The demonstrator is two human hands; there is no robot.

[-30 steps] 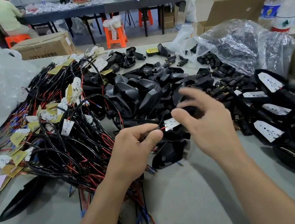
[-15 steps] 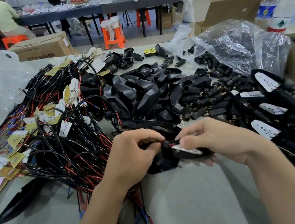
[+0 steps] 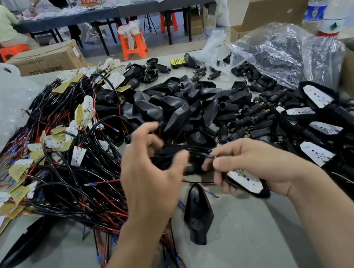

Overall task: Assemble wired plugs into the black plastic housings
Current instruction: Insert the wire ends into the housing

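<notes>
**A:** What had the right hand (image 3: 255, 167) got?

**B:** It was closed round a housing (image 3: 248, 182) with a white board seated in it, fingertips pinching the lead (image 3: 200, 153) where it ran off to the left. The left hand (image 3: 152, 173) was loose, fingers spread and curled, thumb toward the lead, gripping nothing I could be sure of.

**A:** And half a second before?

**B:** Both hands were pressed together on that one piece. Now they had parted, and the left had let go. I'd judge the board was in, and the wire was being dressed or the next part sought.

**A:** Other housings?

**B:** One empty shell (image 3: 197, 215) lay just near of the hands on the table (image 3: 251, 250). A heap of shells (image 3: 178, 107) sat beyond, a tangle of wired boards (image 3: 62, 158) to the left, finished units (image 3: 316, 97) to the right.

**A:** And the room?

**B:** Grey tabletop, a clear bag (image 3: 280, 56) far right beside two bottles (image 3: 328, 5), cartons, orange stools (image 3: 131, 42), and people at a far bench.
</notes>
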